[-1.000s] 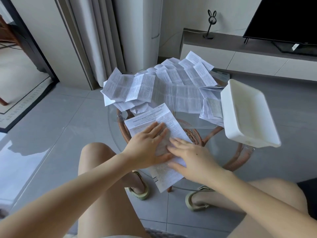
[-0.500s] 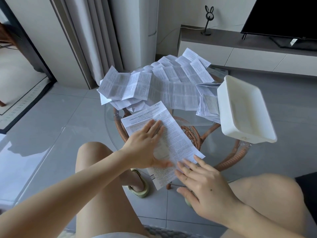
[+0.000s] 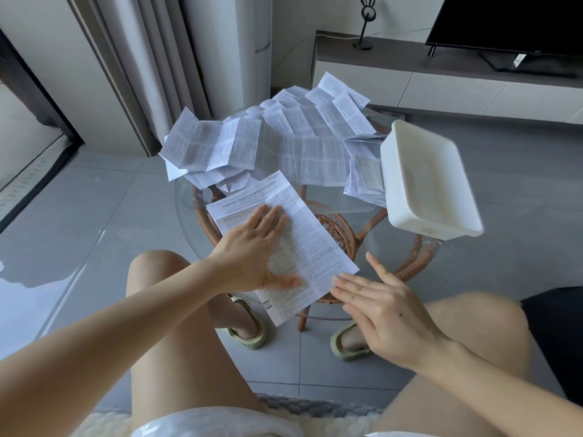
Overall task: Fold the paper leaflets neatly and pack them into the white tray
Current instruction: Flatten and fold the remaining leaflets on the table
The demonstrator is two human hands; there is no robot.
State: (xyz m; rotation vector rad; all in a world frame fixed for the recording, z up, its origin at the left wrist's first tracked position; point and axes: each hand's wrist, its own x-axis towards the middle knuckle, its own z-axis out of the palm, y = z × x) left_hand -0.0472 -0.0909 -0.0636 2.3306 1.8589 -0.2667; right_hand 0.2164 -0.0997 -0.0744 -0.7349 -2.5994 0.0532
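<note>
One leaflet (image 3: pixel 312 247) lies unfolded and flat at the near edge of the round glass table (image 3: pixel 186 201), skewed so that its near corner juts out past the rim. The left hand (image 3: pixel 255 247) lies palm-down on the sheet's left half, fingers straight and close together, thumb spread toward the near end. The right hand (image 3: pixel 388 307) is open too, fingers straight, thumb raised, held edge-on just off the sheet's near right corner; its fingertips (image 3: pixel 339 282) reach the paper's edge (whether they touch it cannot be told).

The pile (image 3: pixel 284 146) of loose leaflets, creased and half-opened, covers the far half of the table and hangs over the far and left edges. A smaller stack (image 3: pixel 362 175) sits toward the right edge, touching the tray's left wall. The tray (image 3: pixel 407 212) stands at the right edge, overhanging the rim, well apart from both hands. Through the glass show the wicker base (image 3: pixel 339 228) and sandals (image 3: pixel 249 332) on the tiled floor.
</note>
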